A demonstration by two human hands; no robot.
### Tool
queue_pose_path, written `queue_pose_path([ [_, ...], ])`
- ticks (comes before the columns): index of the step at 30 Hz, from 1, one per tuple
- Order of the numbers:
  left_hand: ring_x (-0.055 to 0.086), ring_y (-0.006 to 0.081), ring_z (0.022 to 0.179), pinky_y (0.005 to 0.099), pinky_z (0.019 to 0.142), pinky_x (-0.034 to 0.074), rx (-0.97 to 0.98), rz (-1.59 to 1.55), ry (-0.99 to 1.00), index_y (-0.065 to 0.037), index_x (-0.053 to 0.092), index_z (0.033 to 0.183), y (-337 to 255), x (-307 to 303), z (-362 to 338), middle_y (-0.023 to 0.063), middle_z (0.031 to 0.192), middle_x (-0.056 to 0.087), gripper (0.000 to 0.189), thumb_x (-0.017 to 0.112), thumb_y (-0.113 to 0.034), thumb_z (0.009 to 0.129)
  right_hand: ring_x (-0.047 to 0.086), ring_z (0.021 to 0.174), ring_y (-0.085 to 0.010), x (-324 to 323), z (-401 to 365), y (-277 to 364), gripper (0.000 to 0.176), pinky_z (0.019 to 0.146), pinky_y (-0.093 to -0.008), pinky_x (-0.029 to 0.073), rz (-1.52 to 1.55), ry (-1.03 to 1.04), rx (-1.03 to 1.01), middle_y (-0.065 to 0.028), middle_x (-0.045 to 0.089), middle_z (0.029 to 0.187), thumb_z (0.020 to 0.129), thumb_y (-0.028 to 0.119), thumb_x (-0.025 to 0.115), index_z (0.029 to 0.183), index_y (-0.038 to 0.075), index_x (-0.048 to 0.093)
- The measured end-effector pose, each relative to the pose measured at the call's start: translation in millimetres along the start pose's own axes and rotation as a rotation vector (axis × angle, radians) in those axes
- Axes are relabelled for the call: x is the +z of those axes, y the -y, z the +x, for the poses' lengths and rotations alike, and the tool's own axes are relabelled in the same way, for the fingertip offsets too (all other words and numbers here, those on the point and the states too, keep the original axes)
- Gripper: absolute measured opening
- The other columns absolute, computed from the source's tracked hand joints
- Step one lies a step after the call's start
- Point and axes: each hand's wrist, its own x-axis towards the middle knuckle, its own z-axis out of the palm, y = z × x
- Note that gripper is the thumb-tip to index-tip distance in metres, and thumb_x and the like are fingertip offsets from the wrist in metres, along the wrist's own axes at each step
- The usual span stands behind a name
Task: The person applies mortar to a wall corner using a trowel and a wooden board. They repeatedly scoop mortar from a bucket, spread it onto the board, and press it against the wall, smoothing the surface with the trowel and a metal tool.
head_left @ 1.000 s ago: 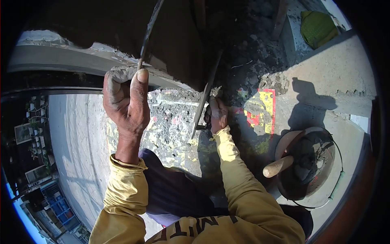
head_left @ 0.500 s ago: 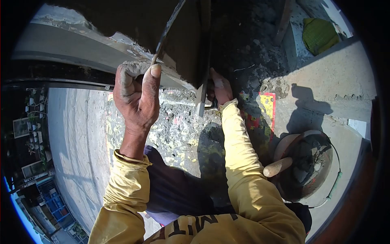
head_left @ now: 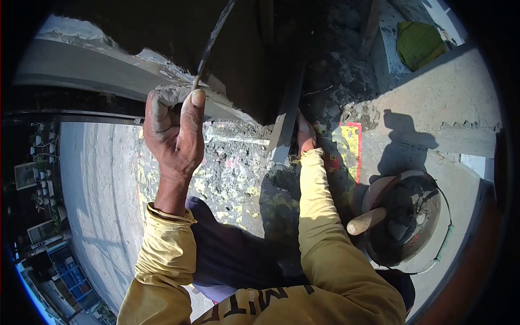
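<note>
1. Mortar coats the fingers of the left hand (head_left: 173, 127), which is raised in front of the camera with the thumb pointing up.
2. Its grip is pressed together in a fist around a thin metal rod (head_left: 213, 40). The thumb lies along the rod, and the rod runs up and to the right from the fist, across a dark wall (head_left: 179, 27).
3. The right hand (head_left: 306, 134) reaches further out, low against the shaded foot of that wall, and touches a flat grey board (head_left: 284, 135).
4. The board stands nearly upright just to the left of the right hand, with its lower end near the rubble on the ground.
5. The fingers of the right hand are lost in shadow, so I cannot tell whether its grip is closed on the board or only resting against it.
6. Both arms wear yellow sleeves (head_left: 319, 227).
7. A round pan (head_left: 433, 254) sits on the concrete to the right of the right arm and well apart from both hands. It holds wet grey mortar (head_left: 406, 211), and a wooden handle (head_left: 367, 221) sticks out over its left rim.
8. A red and yellow sheet (head_left: 351, 143) lies on the ground just right of the right hand.
9. A green sack (head_left: 420, 43) lies far off at the top right.
</note>
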Motion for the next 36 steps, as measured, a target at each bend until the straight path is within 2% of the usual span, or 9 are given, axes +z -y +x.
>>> queue_pose_path([
  [2,0.052,0.0036,0.078,0.0178,0.07,0.041,-0.005,-0.011,0.004,-0.001,0.056,0.092,0.0,-0.4,0.5,0.001,0.087,0.058,0.007,0.063,-0.004,0.092,0.062,0.08,-0.0181,2.3,13.7,-2.3,0.053,0.072,-0.0333,0.048,0.024,0.049,0.32,-0.0096,0.067,0.095,0.091,0.052,0.056,0.112,0.004,0.065],
  [6,0.052,0.0036,0.077,0.0175,0.069,0.042,-0.006,-0.022,0.004,-0.001,0.056,0.091,0.0,0.2,0.6,0.0012,0.087,0.058,0.007,0.063,-0.003,0.092,0.051,0.057,-0.013,23.3,27.4,-6.5,0.052,0.055,-0.0302,0.042,0.03,0.031,0.236,-0.0037,0.064,0.074,0.088,0.054,0.058,0.099,0.005,0.07],
  [11,0.056,0.0054,0.082,0.0202,0.076,0.045,0.01,-0.037,0.031,-0.003,0.056,0.097,3.0,-2.6,-0.9,0.0023,0.091,0.061,0.007,0.061,-0.006,0.093,0.048,0.052,-0.0144,38.1,68.2,-38.8,0.047,0.049,-0.0314,0.04,-0.144,0.024,0.103,-0.0031,0.057,0.067,0.09,0.051,0.058,0.099,0.006,0.069],
  [16,0.053,0.0049,0.081,0.019,0.073,0.042,0.02,-0.038,0.01,-0.001,0.055,0.094,5.3,0.2,-1.3,0.002,0.091,0.057,0.008,0.062,0.0,0.09,0.042,0.042,-0.015,47.3,66.8,-18.1,0.042,0.041,-0.0342,0.032,-0.018,0.066,0.248,0.0002,0.043,0.055,0.09,0.049,0.058,0.08,0.009,0.063],
  [22,0.051,0.0031,0.074,0.0174,0.065,0.041,-0.028,-0.089,0.004,-0.001,0.055,0.093,1.8,2.3,-1.2,0.0011,0.087,0.056,0.007,0.062,-0.002,0.091,0.043,0.043,-0.0111,52.1,52.0,48.5,0.041,0.04,-0.0286,0.034,0.164,0.252,0.141,-0.0005,0.047,0.058,0.089,0.045,0.061,0.095,0.005,0.068],
  [30,0.045,0.0035,0.07,0.0192,0.061,0.038,-0.033,-0.007,-0.013,-0.003,0.056,0.085,0.0,1.7,1.0,-0.0014,0.078,0.053,0.012,0.064,-0.008,0.092,0.044,0.048,-0.013,75.1,-42.8,158.5,0.033,0.048,-0.0288,0.038,0.024,0.22,-0.206,-0.0032,0.051,0.059,0.089,0.037,0.061,0.092,0.004,0.067],
  [33,0.044,0.0045,0.07,0.0203,0.062,0.038,-0.043,0.021,-0.008,-0.003,0.056,0.084,-4.1,0.4,1.4,-0.0015,0.077,0.052,0.015,0.065,-0.011,0.092,0.061,0.075,-0.0314,81.3,-76.2,163.0,0.022,0.069,-0.0376,0.047,-0.172,0.125,-0.693,-0.0147,0.065,0.081,0.091,0.022,0.058,0.098,0.004,0.068],
  [35,0.044,0.0051,0.07,0.0206,0.062,0.039,-0.03,0.039,0.0,-0.002,0.056,0.085,-4.8,-1.2,2.6,-0.0014,0.077,0.053,0.015,0.064,-0.012,0.092,0.06,0.073,-0.0264,77.3,-97.1,150.6,0.027,0.069,-0.033,0.045,-0.521,-0.083,-1.259,-0.015,0.066,0.083,0.09,0.025,0.058,0.096,0.001,0.067],
  [36,0.044,0.0053,0.07,0.0208,0.063,0.039,-0.042,0.034,0.006,-0.001,0.057,0.086,-5.6,-2.5,2.6,-0.0012,0.077,0.053,0.014,0.064,-0.011,0.093,0.063,0.078,-0.0289,64.1,-117.8,153.6,0.021,0.072,-0.0362,0.049,-0.223,0.202,-0.933,-0.0139,0.066,0.088,0.092,0.015,0.056,0.106,0.003,0.066],
])
